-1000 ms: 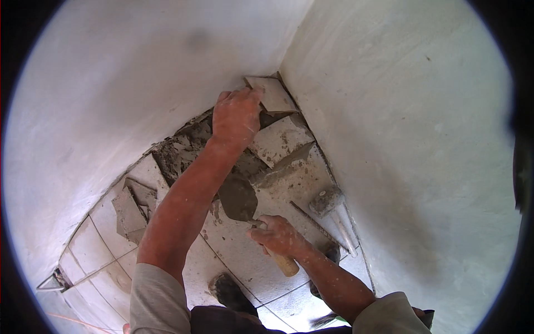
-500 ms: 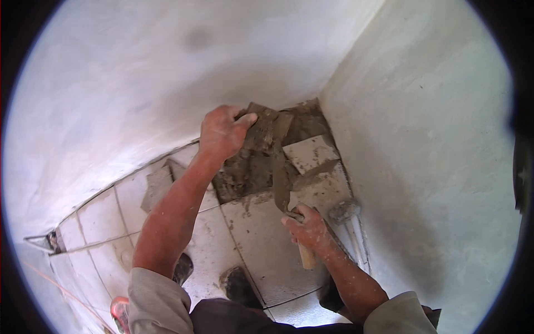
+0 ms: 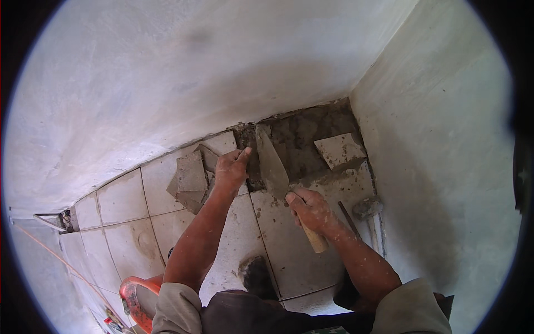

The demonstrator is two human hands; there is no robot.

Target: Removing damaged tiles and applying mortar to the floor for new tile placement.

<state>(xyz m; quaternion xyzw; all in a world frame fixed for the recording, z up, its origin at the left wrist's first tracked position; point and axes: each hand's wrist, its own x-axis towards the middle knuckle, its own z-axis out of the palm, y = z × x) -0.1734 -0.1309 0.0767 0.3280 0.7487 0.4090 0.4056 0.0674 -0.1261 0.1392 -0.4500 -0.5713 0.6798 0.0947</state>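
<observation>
A: Room?
B: Two pale plastered walls, back wall (image 3: 222, 72) and right wall (image 3: 445, 139), met at the far-right corner of the mortar patch (image 3: 306, 131). Tiled floor (image 3: 297, 245) lay left of the patch and on its near side, spattered with mortar.
A: Orange tub (image 3: 136, 300)?
B: Near-left of the patch, well apart, partly cut off by a sleeve.
A: Trowel (image 3: 273, 170)?
B: Blade over the patch's left part, wooden handle past its near edge. Long axis ran far-left to near-right. Couldn't tell if the blade touched mortar.
A: Hands?
B: Right hand (image 3: 312, 211), near side of the patch, fingers wrapped round the handle. Left hand (image 3: 231, 170), patch's left edge, just left of the blade; fingers curled, couldn't tell if they gripped anything. Right was nearer the trowel.
A: Small stuff?
B: Broken pieces (image 3: 190, 172) stacked left of the patch, tile offcut (image 3: 338, 150) on its right part, hammer (image 3: 368, 207) near-right, rod (image 3: 349, 219) just beside that.
</observation>
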